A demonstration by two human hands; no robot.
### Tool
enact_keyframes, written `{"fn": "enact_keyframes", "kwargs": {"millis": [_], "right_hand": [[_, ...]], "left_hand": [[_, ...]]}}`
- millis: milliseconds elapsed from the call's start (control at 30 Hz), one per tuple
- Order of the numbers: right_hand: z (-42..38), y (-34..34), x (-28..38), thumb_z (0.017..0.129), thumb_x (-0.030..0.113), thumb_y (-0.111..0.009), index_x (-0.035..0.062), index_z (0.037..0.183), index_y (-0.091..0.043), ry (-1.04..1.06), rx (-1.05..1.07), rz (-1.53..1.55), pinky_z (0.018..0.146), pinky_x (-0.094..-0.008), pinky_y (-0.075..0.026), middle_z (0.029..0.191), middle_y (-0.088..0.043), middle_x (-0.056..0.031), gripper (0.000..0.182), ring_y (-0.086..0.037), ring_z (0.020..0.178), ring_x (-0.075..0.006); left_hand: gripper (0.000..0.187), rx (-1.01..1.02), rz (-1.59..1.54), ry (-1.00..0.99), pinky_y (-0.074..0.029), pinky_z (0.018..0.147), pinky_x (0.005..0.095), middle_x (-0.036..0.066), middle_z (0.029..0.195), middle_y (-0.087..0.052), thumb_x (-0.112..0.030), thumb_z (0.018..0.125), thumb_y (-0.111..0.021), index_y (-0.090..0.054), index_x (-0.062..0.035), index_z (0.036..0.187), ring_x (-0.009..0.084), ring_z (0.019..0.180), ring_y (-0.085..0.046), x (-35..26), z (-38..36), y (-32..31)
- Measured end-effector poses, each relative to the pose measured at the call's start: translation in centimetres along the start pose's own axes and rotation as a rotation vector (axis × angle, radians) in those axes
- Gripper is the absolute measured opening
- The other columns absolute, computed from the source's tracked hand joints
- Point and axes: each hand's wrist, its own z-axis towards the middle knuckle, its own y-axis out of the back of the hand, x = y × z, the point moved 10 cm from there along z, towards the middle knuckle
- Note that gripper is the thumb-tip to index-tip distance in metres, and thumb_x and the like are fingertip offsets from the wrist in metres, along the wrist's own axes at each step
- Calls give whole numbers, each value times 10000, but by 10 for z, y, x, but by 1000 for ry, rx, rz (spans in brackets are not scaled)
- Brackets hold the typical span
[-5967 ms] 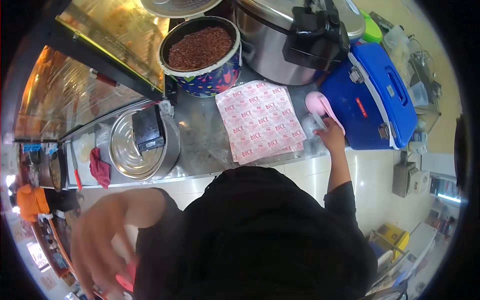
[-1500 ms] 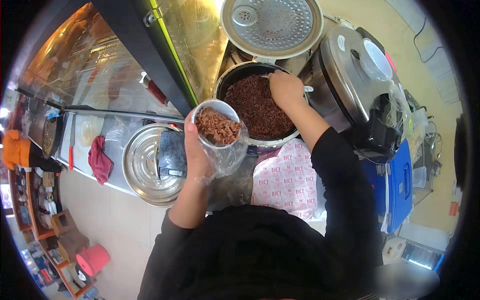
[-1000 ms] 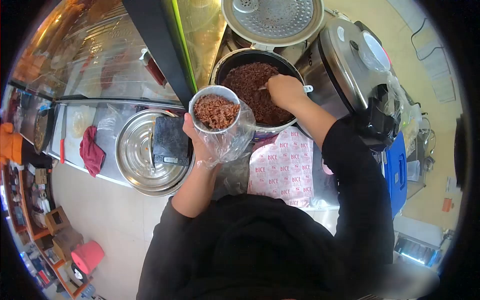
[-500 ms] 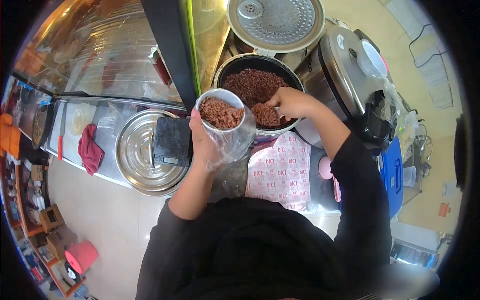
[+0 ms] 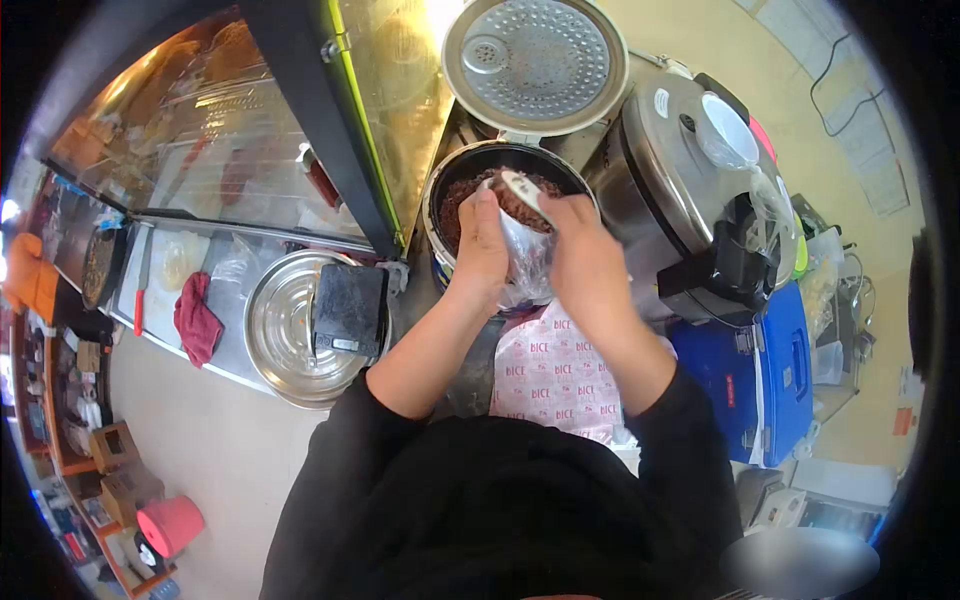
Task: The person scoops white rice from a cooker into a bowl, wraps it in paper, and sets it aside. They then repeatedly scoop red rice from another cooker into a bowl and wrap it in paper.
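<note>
Over the open rice cooker [image 5: 437, 200] with dark reddish rice [image 5: 462, 205] in it, my left hand [image 5: 482, 245] is closed on a cup in a clear plastic bag [image 5: 528, 262]. Reddish rice [image 5: 520, 210] fills the cup's mouth, and most of the cup is hidden by my hands. My right hand [image 5: 590, 255] is closed and slightly blurred at the cup's right side. From its fingers a pale rice paddle [image 5: 522, 187] with bits of rice on it reaches across the rice at the top; its handle is hidden.
The cooker's perforated lid [image 5: 540, 60] stands raised behind. On the right are a large steel cooker [image 5: 650, 170] and a blue box [image 5: 790, 370]. Pink printed paper [image 5: 550, 375] lies in front. Leftward, a black scale [image 5: 348, 300] rests on a steel lid [image 5: 280, 345] near a glass case [image 5: 260, 180].
My left hand has moved right and up with the bagged cup, over the cooker. My right hand has risen from the rice, bringing the paddle into view at the cup. The whole view has shifted slightly.
</note>
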Motion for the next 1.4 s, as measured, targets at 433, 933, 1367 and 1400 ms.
{"fn": "enact_keyframes", "kwargs": {"millis": [433,933,1367,1400], "right_hand": [[2,33,-14,847,73,-589,140,1160,-667,4,-109,7,660,-401,-529,972,-697,-92,330,-661,788,-306],[13,-39,-25,838,27,-468,160,1055,-723,-160,299,453,800,-448,-496,920,-648,-242,361,-639,833,-404],[-105,23,-68,760,50,-676,25,821,-660,-131,52,205,873,-371,-457,1056,-639,-131,68,-596,981,-331],[-138,-3,-93,778,34,-645,32,838,-666,-169,150,174,876,-372,-457,1063,-640,-131,63,-596,985,-330]], "left_hand": [[532,135,-105,-56,-472,975,408,109,1255,-569,-505,1010,-304,-448,-83,1301,236,1136,-580,-24,-6,0],[446,91,-57,-110,-504,904,379,105,1163,-574,-432,1019,-342,-433,-73,1268,212,1039,-600,-26,-9,27],[754,229,-221,284,-493,908,529,163,1260,-572,-668,905,-361,-453,-66,1349,336,1125,-581,11,-122,47],[770,181,-127,337,-498,891,540,159,1260,-573,-683,901,-354,-453,-62,1345,334,1124,-581,26,-128,51]]}}
